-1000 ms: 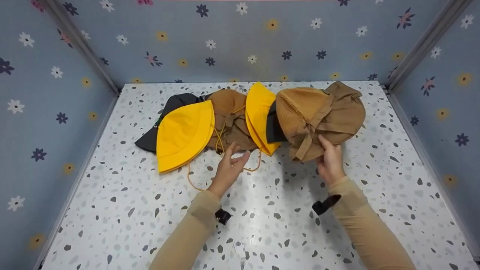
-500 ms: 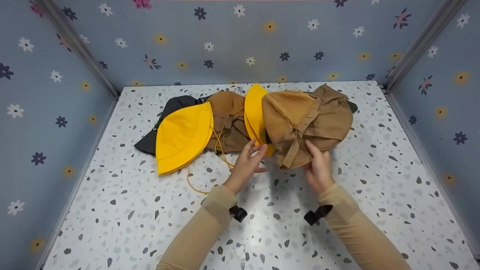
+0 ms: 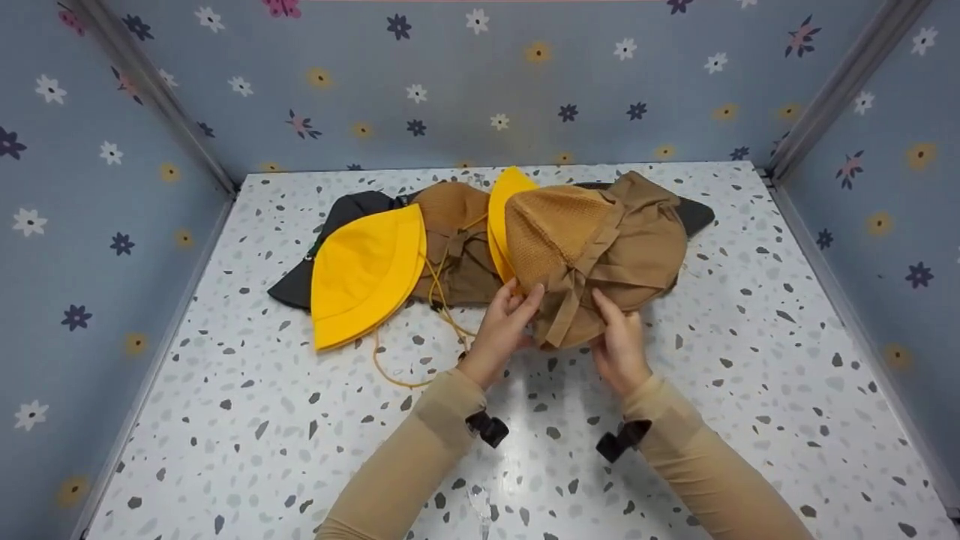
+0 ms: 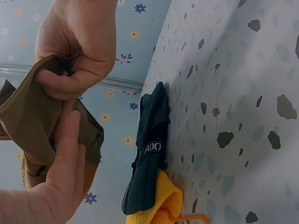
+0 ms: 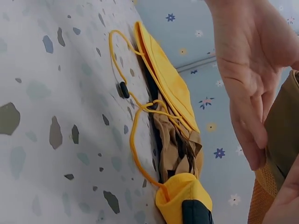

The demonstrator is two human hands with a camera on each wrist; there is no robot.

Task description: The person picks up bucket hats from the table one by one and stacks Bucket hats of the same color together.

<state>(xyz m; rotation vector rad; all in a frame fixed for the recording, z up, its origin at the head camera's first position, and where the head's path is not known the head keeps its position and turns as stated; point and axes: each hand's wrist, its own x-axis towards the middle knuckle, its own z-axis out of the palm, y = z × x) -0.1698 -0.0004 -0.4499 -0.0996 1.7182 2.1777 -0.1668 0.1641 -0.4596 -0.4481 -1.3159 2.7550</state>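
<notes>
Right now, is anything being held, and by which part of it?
Yes, the raised tan-and-brown hat. The right hand grips the near edge of its cloth brim; the left hand touches the brim with straight fingers.

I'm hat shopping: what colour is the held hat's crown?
The crown is golden tan, clearest in the head view.

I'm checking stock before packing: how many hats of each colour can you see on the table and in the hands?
Yellow hats: 2
Brown hats: 2
Black hats: 2
Total: 6 hats in sight
</notes>
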